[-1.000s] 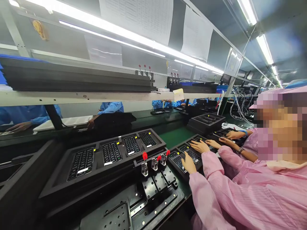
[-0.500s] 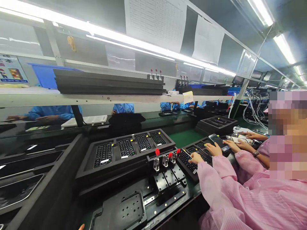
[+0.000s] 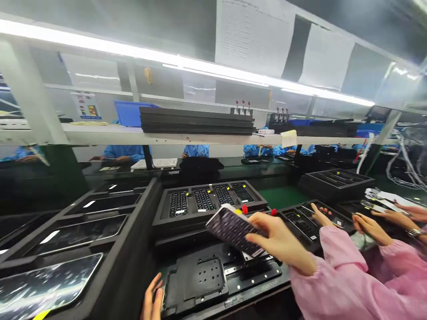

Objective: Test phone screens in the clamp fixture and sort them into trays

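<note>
My right hand (image 3: 278,240), in a pink sleeve, grips one end of a phone-shaped panel (image 3: 233,230) with a dark, keypad-like pattern. The panel is tilted in the air above a black fixture. At the bottom, my left hand (image 3: 152,298) has its fingers apart and holds nothing visible. Its fingertips are by the left edge of the fixture's flat plate (image 3: 190,284), which has a recess with several small holes; contact is unclear. Red-tipped clamps (image 3: 245,209) on the fixture are partly hidden behind the panel and hand. Beyond lies a black foam tray (image 3: 160,218) with several similar panels.
Another foam tray (image 3: 123,253) with glossy panels stands at the left. A co-worker's hands (image 3: 322,216) work over a tray (image 3: 287,213) on the right. Above the bench runs a white shelf (image 3: 200,138) bearing stacked black foam (image 3: 196,121) and a blue bin (image 3: 133,114).
My right hand has come from the right-hand tray to above the fixture, bringing the phone-shaped panel. More of my left hand shows by the plate. The view has turned left.
</note>
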A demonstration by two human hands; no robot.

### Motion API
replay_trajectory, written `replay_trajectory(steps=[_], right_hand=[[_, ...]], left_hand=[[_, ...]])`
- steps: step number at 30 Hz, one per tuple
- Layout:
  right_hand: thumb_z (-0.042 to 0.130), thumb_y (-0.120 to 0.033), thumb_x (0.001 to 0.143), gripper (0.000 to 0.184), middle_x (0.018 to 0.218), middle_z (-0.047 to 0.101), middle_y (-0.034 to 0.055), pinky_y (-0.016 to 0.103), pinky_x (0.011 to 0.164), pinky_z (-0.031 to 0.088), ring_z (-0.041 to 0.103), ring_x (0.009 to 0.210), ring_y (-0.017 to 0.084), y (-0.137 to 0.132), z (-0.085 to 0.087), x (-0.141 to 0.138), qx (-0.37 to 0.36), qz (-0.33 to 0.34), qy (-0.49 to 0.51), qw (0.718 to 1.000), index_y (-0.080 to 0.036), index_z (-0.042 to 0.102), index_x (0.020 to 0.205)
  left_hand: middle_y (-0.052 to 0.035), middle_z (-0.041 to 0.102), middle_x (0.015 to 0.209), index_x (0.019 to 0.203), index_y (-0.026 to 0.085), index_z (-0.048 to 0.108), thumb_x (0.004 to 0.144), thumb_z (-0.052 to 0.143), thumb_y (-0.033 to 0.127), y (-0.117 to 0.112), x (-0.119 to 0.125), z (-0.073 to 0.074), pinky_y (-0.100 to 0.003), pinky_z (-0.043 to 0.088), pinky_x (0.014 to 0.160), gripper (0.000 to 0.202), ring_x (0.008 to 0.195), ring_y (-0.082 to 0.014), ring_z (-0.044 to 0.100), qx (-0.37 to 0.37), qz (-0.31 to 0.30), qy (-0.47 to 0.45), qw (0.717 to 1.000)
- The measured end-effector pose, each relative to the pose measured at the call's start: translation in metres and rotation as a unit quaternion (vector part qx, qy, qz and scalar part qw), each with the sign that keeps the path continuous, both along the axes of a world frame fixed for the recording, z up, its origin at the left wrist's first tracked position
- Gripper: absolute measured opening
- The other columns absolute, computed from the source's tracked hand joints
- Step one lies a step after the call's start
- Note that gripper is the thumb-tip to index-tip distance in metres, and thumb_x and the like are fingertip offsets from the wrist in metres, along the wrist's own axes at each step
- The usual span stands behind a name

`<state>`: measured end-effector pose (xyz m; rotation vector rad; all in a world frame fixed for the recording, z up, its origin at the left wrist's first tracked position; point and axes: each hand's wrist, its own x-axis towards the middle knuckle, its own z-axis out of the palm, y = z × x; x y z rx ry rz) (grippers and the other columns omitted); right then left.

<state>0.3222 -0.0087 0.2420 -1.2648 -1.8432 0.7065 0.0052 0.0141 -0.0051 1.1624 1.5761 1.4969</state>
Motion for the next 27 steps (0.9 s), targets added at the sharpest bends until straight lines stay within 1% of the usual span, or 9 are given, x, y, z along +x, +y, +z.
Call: replay_trajectory(steps=[3,5,9,13,16,19,22,25,27], right_hand=[[0.059,-0.018,0.072,0.014,0.081,0.062,-0.0044,0.020,0.069,0.039,0.056,0.075,0.010,0.025,-0.042,-0.067,-0.028,0.073,-0.120,0.990,-0.021,0.058,0.085],[0.064,-0.019,0.068,0.018,0.081,0.062,-0.0033,0.021,0.071,0.038,0.055,0.080,0.013,0.046,-0.074,-0.097,-0.055,0.095,-0.182,0.977,-0.021,0.060,0.085],[0.072,-0.019,0.058,0.030,0.078,0.061,-0.0023,0.024,0.070,0.039,0.053,0.082,0.016,0.083,-0.116,-0.121,-0.095,0.137,-0.230,0.959,-0.023,0.064,0.086],[0.076,-0.024,0.054,0.038,0.064,0.058,-0.0061,0.019,0.059,0.040,0.054,0.062,0.010,0.109,-0.133,-0.118,-0.159,0.200,-0.257,0.932,-0.024,0.066,0.090],[0.078,-0.028,0.050,0.042,0.075,0.061,-0.0042,0.019,0.064,0.041,0.056,0.071,0.011,0.117,-0.146,-0.114,-0.171,0.218,-0.263,0.924,-0.026,0.067,0.091],[0.080,-0.033,0.047,0.043,0.092,0.058,-0.0004,0.023,0.074,0.040,0.054,0.089,0.016,0.116,-0.158,-0.113,-0.147,0.193,-0.265,0.933,-0.027,0.068,0.088],[0.080,-0.037,0.044,0.052,0.096,0.053,0.0005,0.031,0.079,0.039,0.049,0.095,0.020,0.112,-0.164,-0.114,-0.123,0.153,-0.264,0.944,-0.028,0.064,0.092],[0.082,-0.033,0.037,0.068,0.093,0.049,0.0006,0.034,0.077,0.039,0.048,0.092,0.021,0.106,-0.161,-0.116,-0.098,0.116,-0.248,0.957,-0.027,0.057,0.101],[0.079,-0.030,0.045,0.068,0.097,0.047,0.0006,0.031,0.078,0.039,0.047,0.093,0.019,0.101,-0.155,-0.114,-0.071,0.098,-0.219,0.968,-0.027,0.051,0.107]], left_hand=[[-0.0027,0.047,0.129,0.119,0.027,0.045,0.083,0.035,0.056,-0.001,0.002,0.010,-0.045,0.026,0.105,0.047,0.122,-0.0248,0.040,0.011,-0.025,-0.026,0.999],[-0.0045,0.047,0.128,0.119,0.025,0.044,0.084,0.034,0.056,0.000,0.001,0.011,-0.043,0.027,0.105,0.048,0.122,-0.0241,0.041,0.027,-0.032,-0.042,0.998],[-0.0064,0.050,0.125,0.120,0.022,0.043,0.087,0.032,0.052,0.003,-0.001,0.012,-0.039,0.034,0.102,0.046,0.116,-0.0224,0.047,0.035,-0.054,-0.044,0.997],[-0.0073,0.053,0.121,0.116,0.020,0.047,0.088,0.028,0.049,0.008,-0.001,0.014,-0.037,0.036,0.100,0.044,0.115,-0.0218,0.048,0.041,-0.054,0.002,0.998],[-0.0073,0.056,0.118,0.111,0.019,0.052,0.088,0.030,0.049,0.014,-0.001,0.016,-0.038,0.037,0.099,0.044,0.114,-0.0231,0.049,0.039,-0.051,0.026,0.998],[-0.0075,0.060,0.114,0.108,0.018,0.056,0.086,0.034,0.049,0.021,-0.002,0.020,-0.040,0.037,0.098,0.043,0.113,-0.0250,0.050,0.032,-0.057,0.053,0.996],[-0.0066,0.063,0.110,0.104,0.019,0.060,0.085,0.038,0.048,0.027,-0.003,0.028,-0.040,0.039,0.095,0.040,0.109,-0.0255,0.053,0.023,-0.077,0.082,0.993],[-0.0053,0.067,0.103,0.096,0.021,0.065,0.083,0.044,0.046,0.031,-0.004,0.036,-0.037,0.042,0.091,0.035,0.102,-0.0244,0.057,0.023,-0.108,0.111,0.988],[-0.0050,0.068,0.098,0.091,0.021,0.067,0.083,0.045,0.045,0.034,-0.004,0.040,-0.034,0.044,0.087,0.034,0.097,-0.0232,0.060,0.028,-0.126,0.126,0.984]])
